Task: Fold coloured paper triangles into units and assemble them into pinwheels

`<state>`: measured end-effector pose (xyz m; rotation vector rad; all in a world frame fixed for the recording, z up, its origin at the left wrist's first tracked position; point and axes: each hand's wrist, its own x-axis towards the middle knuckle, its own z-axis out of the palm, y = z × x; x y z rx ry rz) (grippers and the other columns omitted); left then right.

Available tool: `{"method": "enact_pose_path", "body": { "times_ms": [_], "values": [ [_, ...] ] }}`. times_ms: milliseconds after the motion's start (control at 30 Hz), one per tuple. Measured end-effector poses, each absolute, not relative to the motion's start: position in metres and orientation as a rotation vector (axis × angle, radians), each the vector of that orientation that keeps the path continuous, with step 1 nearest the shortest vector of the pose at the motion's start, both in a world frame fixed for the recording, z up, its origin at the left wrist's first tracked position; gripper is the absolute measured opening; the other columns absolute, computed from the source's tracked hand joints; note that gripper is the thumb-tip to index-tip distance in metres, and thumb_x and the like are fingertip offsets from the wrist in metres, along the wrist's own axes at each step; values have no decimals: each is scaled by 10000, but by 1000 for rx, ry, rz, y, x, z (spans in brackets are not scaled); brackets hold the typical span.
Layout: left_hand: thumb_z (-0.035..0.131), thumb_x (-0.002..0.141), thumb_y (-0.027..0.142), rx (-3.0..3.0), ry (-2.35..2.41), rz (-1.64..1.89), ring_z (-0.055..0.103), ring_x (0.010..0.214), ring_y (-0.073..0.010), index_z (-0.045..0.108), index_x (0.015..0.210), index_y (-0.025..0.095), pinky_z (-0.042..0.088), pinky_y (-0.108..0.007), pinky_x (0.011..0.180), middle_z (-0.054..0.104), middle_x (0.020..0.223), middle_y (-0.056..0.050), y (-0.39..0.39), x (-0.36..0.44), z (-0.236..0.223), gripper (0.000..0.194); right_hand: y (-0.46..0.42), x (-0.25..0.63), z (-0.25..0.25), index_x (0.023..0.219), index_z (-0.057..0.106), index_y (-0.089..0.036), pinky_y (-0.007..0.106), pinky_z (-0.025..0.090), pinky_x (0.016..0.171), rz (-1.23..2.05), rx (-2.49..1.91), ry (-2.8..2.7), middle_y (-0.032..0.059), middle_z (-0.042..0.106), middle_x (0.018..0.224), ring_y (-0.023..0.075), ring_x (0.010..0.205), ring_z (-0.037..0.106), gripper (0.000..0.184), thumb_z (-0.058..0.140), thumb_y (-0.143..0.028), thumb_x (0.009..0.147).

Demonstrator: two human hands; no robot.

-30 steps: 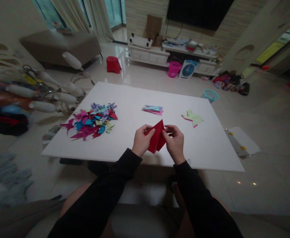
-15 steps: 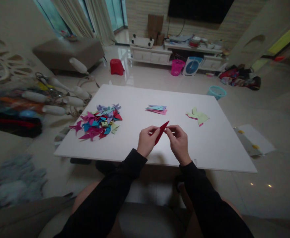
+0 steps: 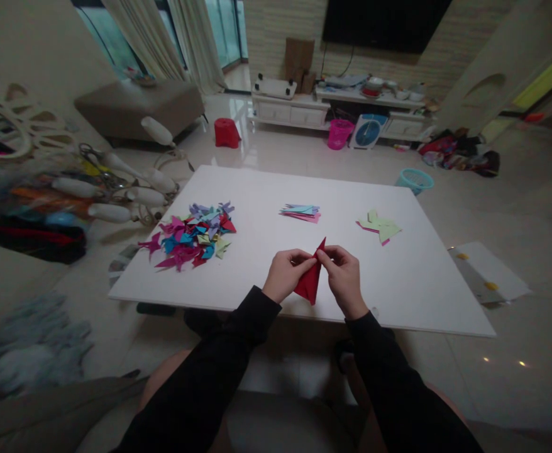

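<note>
A red piece of folded paper (image 3: 309, 284) hangs between my two hands above the front part of the white table (image 3: 252, 251). My left hand (image 3: 286, 272) pinches its left edge between thumb and fingers. With closed thumb and fingertips, my right hand (image 3: 342, 272) grips the paper near its narrow upper point. The point sticks up above my fingers, and the wider end hangs below. Beyond my hands lies a small stack of narrow folded papers (image 3: 300, 212) in blue, purple and pink. Light green and pink folded papers (image 3: 380, 228) lie to the right.
A heap of colourful folded paper pieces (image 3: 193, 236) covers the table's left side. White lamp arms (image 3: 146, 196) stand close to the left edge. Past the far right corner is a blue basket (image 3: 415, 181). A red stool (image 3: 227, 133) stands on the floor beyond.
The red paper has turned so its broad face shows, its wide end hanging lower. My right hand has come in from beside the paper and now grips it near the tip.
</note>
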<state>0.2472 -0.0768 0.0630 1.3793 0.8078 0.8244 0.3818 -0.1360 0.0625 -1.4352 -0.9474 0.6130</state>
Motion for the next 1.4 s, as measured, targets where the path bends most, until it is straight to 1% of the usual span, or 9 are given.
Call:
{"method": "enact_pose_path", "body": {
  "times_ms": [133, 333, 567, 700, 933, 1067, 1167, 1300, 1400],
  "values": [
    [774, 749, 306, 1417, 770, 729, 646, 704, -184, 778, 809, 140, 502, -304, 694, 754, 788, -81, -73, 246, 60, 176, -134, 389, 62, 829, 719, -198, 320, 495, 664, 583, -1418, -851, 20, 702, 772, 173, 715, 614, 231, 764, -422, 802],
    [776, 752, 351, 1371, 795, 736, 634, 649, -179, 766, 776, 136, 488, -288, 615, 735, 726, -73, -70, 245, 55, 217, -134, 394, 66, 831, 701, -204, 288, 476, 617, 624, -1342, -731, 5, 694, 758, 150, 685, 605, 224, 770, -412, 786],
    [767, 778, 419, 1319, 816, 811, 640, 685, -180, 761, 787, 139, 490, -287, 639, 735, 752, -69, -66, 243, 58, 280, -134, 390, 71, 775, 714, -196, 310, 497, 617, 797, -1367, -772, 13, 701, 675, 165, 640, 622, 244, 803, -415, 714],
    [714, 822, 508, 1245, 783, 835, 606, 660, -144, 757, 794, 147, 480, -270, 648, 704, 733, -47, -63, 243, 63, 365, -135, 392, 73, 788, 751, -199, 330, 520, 667, 836, -1388, -850, 27, 737, 731, 175, 673, 631, 211, 794, -391, 713],
    [818, 755, 437, 1024, 702, 888, 602, 690, -110, 770, 1000, 144, 490, -264, 710, 708, 817, -31, -62, 245, 61, 385, -142, 387, 80, 837, 788, -200, 347, 514, 764, 1077, -1399, -994, 42, 770, 833, 201, 780, 664, 205, 741, -389, 775],
    [865, 705, 417, 896, 628, 875, 632, 740, -121, 772, 925, 133, 508, -280, 764, 715, 845, -45, -63, 245, 64, 372, -142, 386, 83, 875, 774, -208, 330, 509, 785, 1126, -1317, -976, 36, 764, 889, 193, 826, 661, 229, 764, -412, 774],
    [879, 686, 408, 946, 625, 897, 635, 749, -132, 765, 872, 127, 507, -281, 744, 717, 841, -52, -62, 244, 66, 356, -142, 385, 84, 839, 746, -204, 317, 511, 756, 1070, -1339, -982, 27, 743, 839, 177, 782, 650, 226, 787, -415, 770],
    [870, 694, 382, 1041, 659, 964, 605, 670, -119, 726, 764, 129, 490, -264, 692, 681, 697, -19, -60, 240, 69, 299, -143, 381, 84, 900, 717, -217, 296, 520, 678, 1052, -1346, -1031, 34, 752, 873, 172, 764, 656, 277, 835, -408, 737],
    [871, 681, 395, 1110, 698, 986, 560, 574, -105, 671, 655, 133, 457, -247, 612, 627, 582, 3, -59, 237, 73, 331, -144, 378, 81, 896, 712, -205, 259, 453, 491, 1100, -1386, -1036, 20, 725, 762, 140, 567, 590, 314, 832, -449, 737]
  ]
}}
